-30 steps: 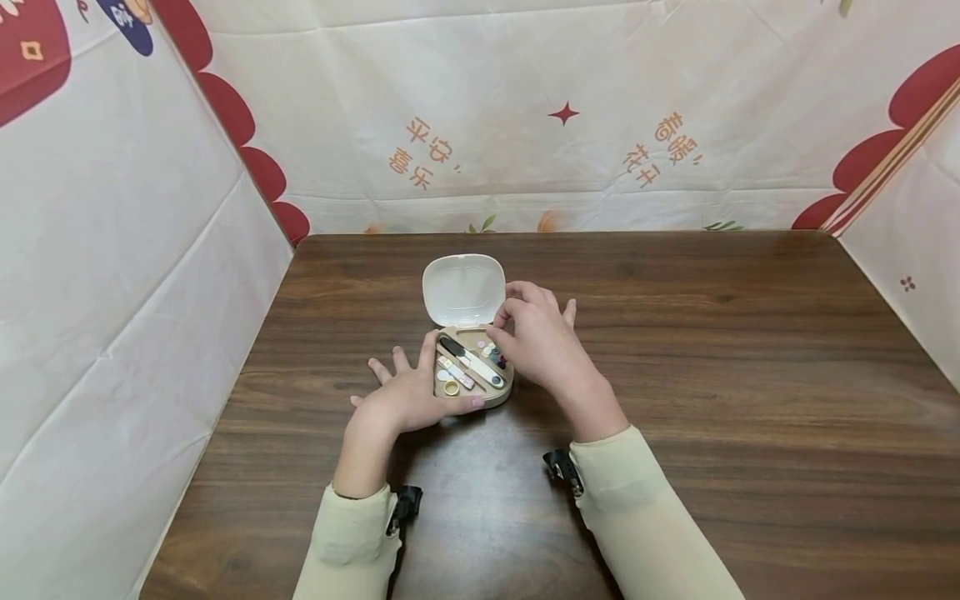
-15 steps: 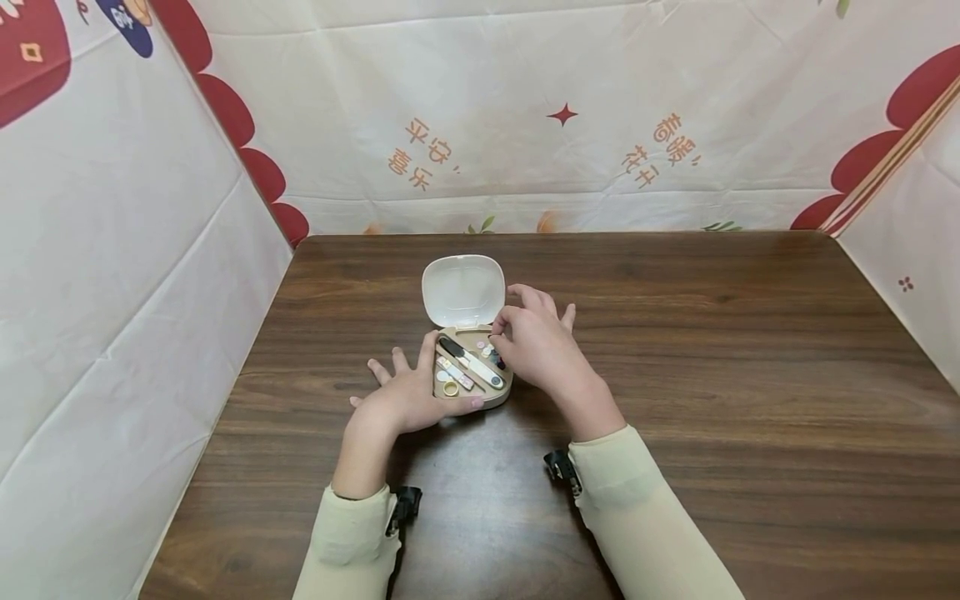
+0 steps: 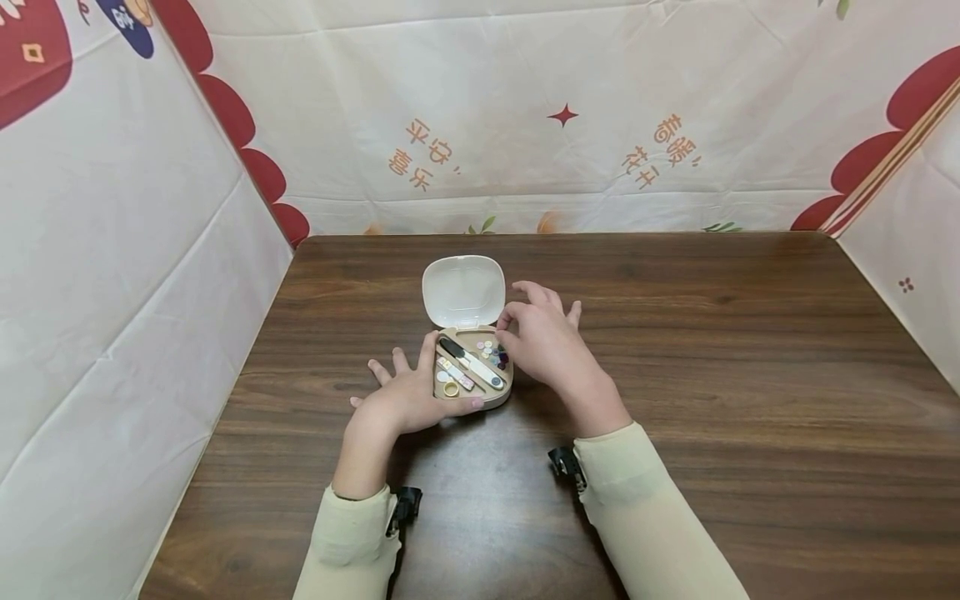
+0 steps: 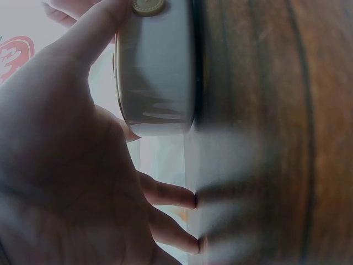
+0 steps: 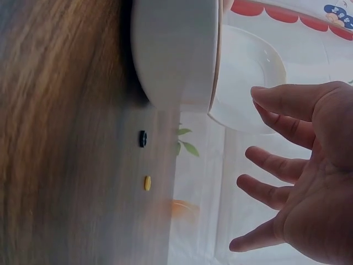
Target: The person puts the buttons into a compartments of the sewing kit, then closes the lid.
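A small sewing kit box [image 3: 498, 398] stands on the table with its white lid [image 3: 463, 292] raised. Inside lie a black-and-white long tool [image 3: 472, 363], a patterned strip [image 3: 455, 373], a gold ring-shaped piece [image 3: 451, 388] and several small buttons [image 3: 486, 350]. My left hand [image 3: 401, 402] lies against the box's near left corner, thumb along the front, forefinger along the side, both straight. My right hand [image 3: 546, 342] hovers at the box's right rear, thumb and forefinger meeting at the tips, other fingers spread. I cannot tell whether a button is between those tips.
In the right wrist view, a black button [image 5: 143, 138] and a yellow button [image 5: 147, 183] are on the table beside the box; the right hand hides them from the head view. A brown wooden table [image 3: 735, 350] extends around, with printed white cloth [image 3: 480, 108] behind.
My right hand has drawn slightly right, away from the buttons, with thumb and forefinger still together. The left hand and the box stay in place.
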The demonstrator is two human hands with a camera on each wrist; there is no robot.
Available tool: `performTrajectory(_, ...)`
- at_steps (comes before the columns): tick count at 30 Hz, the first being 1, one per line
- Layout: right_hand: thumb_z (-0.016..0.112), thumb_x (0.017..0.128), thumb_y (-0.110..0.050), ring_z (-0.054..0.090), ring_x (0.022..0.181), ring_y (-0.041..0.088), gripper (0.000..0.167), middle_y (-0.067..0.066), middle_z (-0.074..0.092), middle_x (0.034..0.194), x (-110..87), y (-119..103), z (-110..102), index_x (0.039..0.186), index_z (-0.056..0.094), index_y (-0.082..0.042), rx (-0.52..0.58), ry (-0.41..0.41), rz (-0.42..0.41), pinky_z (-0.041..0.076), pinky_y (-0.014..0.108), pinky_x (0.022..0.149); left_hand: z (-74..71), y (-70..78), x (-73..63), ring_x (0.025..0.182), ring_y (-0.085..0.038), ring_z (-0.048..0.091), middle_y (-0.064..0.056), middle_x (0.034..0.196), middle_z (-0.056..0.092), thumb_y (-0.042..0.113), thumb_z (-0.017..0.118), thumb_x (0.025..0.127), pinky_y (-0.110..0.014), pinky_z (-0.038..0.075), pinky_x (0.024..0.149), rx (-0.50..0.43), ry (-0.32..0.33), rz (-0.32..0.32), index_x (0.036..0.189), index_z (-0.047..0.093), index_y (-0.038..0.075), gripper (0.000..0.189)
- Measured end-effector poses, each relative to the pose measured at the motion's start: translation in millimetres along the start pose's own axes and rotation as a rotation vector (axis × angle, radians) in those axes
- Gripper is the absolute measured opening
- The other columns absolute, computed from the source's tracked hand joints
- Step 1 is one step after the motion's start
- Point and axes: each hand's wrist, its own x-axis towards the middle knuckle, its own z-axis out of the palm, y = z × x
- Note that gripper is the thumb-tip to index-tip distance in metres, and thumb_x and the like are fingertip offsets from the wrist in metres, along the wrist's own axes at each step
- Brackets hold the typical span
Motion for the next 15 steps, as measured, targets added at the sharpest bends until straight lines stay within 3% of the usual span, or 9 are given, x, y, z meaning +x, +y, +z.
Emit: performTrajectory(15, 0.069, 0.100, -0.026, 0.032, 0.156, 0.047, 0.012, 0.014, 0.041, 0.167, 10.9, 14, -17, 0.096, 0.074, -0.016, -0.045, -0.069, 0.044, 0.004, 0.089, 0.118, 0.7, -1.1, 0.6, 0.160, -0.061, -0.013, -0.030, 0.177, 0.000, 0.092, 0.067, 0.075, -0.100, 0.008, 0.100, 0.000, 0.006, -0.004, 0.169, -0.006, 0.046, 0.128)
